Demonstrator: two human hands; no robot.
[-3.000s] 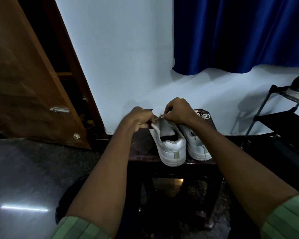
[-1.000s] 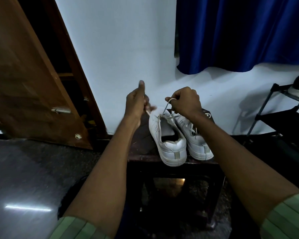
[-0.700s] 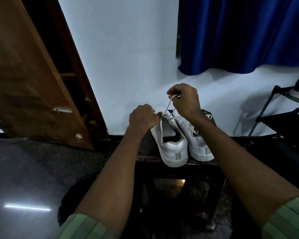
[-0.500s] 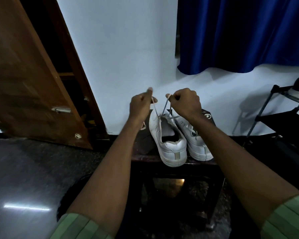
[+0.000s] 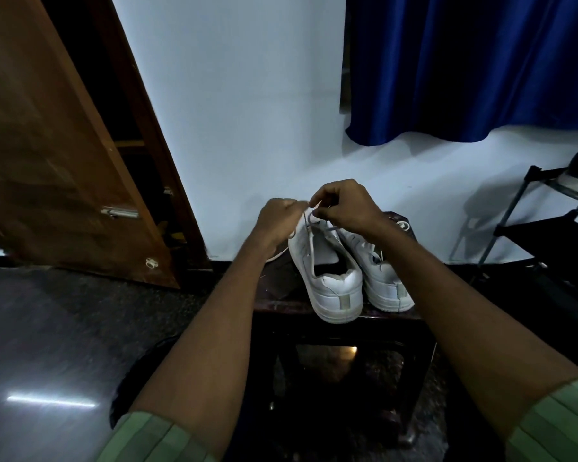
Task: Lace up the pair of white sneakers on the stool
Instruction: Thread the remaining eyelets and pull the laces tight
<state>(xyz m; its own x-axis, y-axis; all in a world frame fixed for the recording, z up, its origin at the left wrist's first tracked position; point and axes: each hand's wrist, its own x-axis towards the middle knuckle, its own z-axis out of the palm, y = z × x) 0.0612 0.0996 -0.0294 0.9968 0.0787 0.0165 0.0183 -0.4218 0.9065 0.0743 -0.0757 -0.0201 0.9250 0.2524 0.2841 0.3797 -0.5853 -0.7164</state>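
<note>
Seen largest to smallest: a brown wooden door (image 5: 57, 168) leaning open at left, a deep blue curtain (image 5: 464, 68) at upper right, a black metal rack (image 5: 548, 228) at far right, w/ dark polished floor (image 5: 64, 328) below. In the centre a dark wooden stool (image 5: 281, 306) is stood against the white wall; on it the pair of white leather sneakers is set side by side, heels toward the camera, toes toward the wall. The left sneaker (image 5: 327, 278) is the one being worked; the right sneaker (image 5: 384, 281) is touching it & looks already laced, tho its front is partly hidden.

Both hands are held over the left sneaker's tongue end. The left hand (image 5: 277, 221) is curled, its grip apparently closed on one end of the thin white shoelace (image 5: 309, 228), tho the fingertips are hidden. The right hand (image 5: 344, 208) is pinching the other end betw. thumb & finger.

Key relation: the eyelets lie directly below & slightly toward the camera from both grips; the sneaker's long axis runs camera-to-wall, so the lace ends are prob. to be drawn outward, left & right. Neither hand is clearly nearer. Nothing is seen blocking; only the right sneaker crowds that side.
</note>
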